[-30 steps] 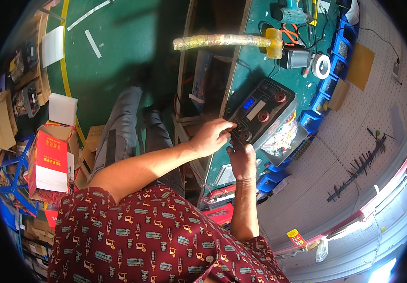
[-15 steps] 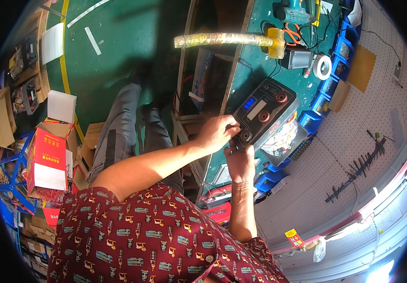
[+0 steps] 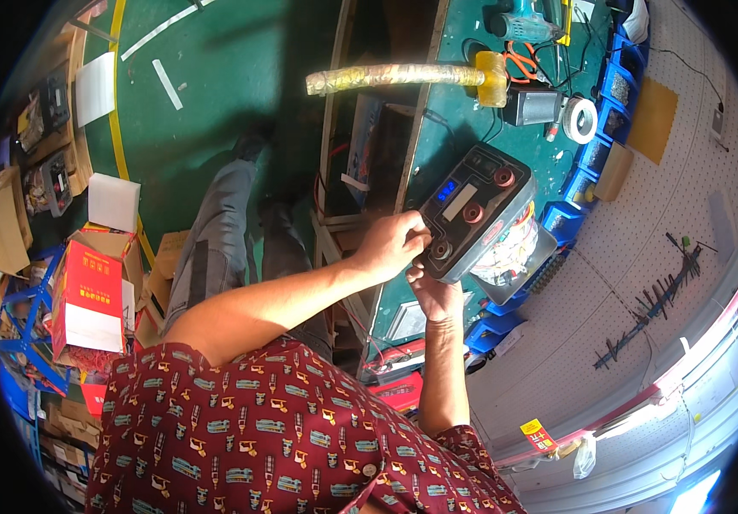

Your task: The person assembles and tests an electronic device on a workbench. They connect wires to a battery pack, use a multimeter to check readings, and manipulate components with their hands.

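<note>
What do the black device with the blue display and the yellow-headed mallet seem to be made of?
The black device could be hard plastic or painted metal: its dark front looks smooth and crisp-edged, which fits either. The mallet head looks like plastic or rubber, being glossy, yellow and seemingly translucent; its handle seems wrapped in film or tape, judging by patchy shine.
</note>
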`<control>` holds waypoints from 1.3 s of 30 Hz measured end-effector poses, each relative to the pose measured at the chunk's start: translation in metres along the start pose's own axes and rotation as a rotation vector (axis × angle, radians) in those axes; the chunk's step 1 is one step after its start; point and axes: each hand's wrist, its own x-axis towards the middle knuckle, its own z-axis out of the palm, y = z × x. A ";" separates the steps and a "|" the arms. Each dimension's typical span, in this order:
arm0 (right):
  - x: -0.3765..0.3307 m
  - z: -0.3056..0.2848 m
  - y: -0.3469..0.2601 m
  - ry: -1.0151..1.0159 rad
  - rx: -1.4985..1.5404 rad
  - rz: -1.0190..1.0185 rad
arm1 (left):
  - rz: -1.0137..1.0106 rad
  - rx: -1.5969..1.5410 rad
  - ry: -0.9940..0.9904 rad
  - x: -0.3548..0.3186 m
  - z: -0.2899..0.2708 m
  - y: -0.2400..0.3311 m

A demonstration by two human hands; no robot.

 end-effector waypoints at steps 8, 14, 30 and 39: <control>0.007 0.012 -0.003 0.105 0.002 0.032 | -0.098 -0.123 -0.014 -0.002 -0.001 0.003; 0.010 0.009 -0.003 0.139 -0.079 0.027 | -0.091 -0.119 -0.043 -0.004 -0.004 0.000; 0.011 0.004 -0.001 0.241 -0.019 -0.050 | 0.165 0.037 -0.190 0.006 -0.020 -0.004; 0.007 0.012 0.001 0.249 -0.010 -0.010 | 0.201 0.055 -0.161 0.003 -0.017 -0.007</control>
